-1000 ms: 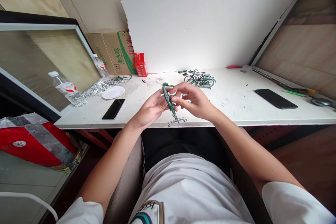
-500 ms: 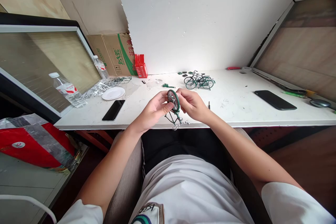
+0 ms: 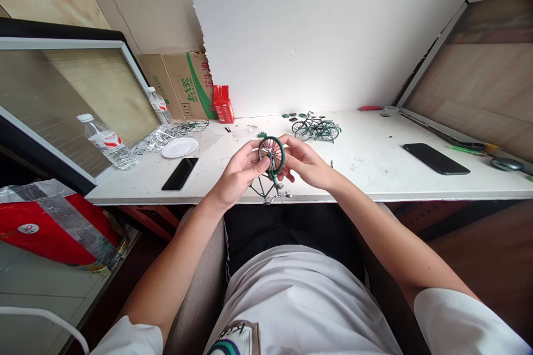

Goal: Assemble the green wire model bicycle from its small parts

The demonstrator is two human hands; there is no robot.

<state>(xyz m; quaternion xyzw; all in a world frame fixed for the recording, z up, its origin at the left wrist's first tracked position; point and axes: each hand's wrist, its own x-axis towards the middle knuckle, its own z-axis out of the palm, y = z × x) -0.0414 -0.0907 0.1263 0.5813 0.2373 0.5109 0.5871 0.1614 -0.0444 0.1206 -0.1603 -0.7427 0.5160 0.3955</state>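
Note:
A green model bicycle (image 3: 271,156) is held upside down above the table's front edge, its spoked wheel on top and its silver handlebar hanging lowest. My left hand (image 3: 239,173) is closed on it, the thumb pressed near the wheel's hub. On the other side, my right hand (image 3: 306,163) has its fingers closed at the wheel's right edge, with some fingertips behind it. Part of the frame is hidden by my left fingers. Beyond my hands stand finished-looking model bicycles (image 3: 316,127), close together. A small green part (image 3: 262,135) lies just behind the wheel.
On the left are a phone (image 3: 180,174), a white plate (image 3: 180,147), water bottles (image 3: 109,141) and a pile of silver and dark model parts. A red box (image 3: 224,104) stands at the back. Another phone (image 3: 436,158) and a mouse (image 3: 507,163) lie right.
The model bicycle has turned so its wheel faces me more broadly, and it has shifted slightly left. My right fingers have spread a little around the wheel's edge.

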